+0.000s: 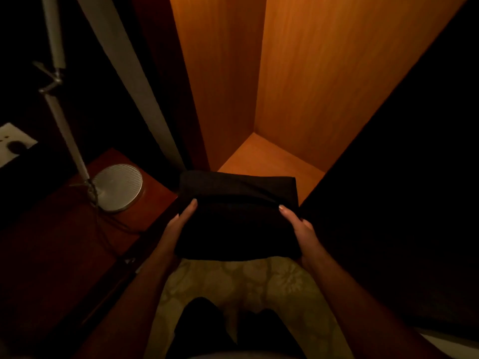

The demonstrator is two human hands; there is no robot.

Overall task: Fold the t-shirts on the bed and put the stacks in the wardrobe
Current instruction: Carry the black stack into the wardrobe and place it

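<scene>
A stack of folded black t-shirts [237,216] hangs in the air in front of the open wardrobe [272,161]. My left hand [178,225] grips the stack's left side, thumb lying on top. My right hand [300,230] grips its right side the same way. The stack's far edge reaches over the front lip of the lit orange wardrobe floor. The fingers under the stack are hidden.
A dark wardrobe door [404,177] stands open on the right. To the left a wooden side table [59,242] carries a floor-style lamp with a round metal base [116,187] and a cable. Patterned pale carpet [246,283] lies below.
</scene>
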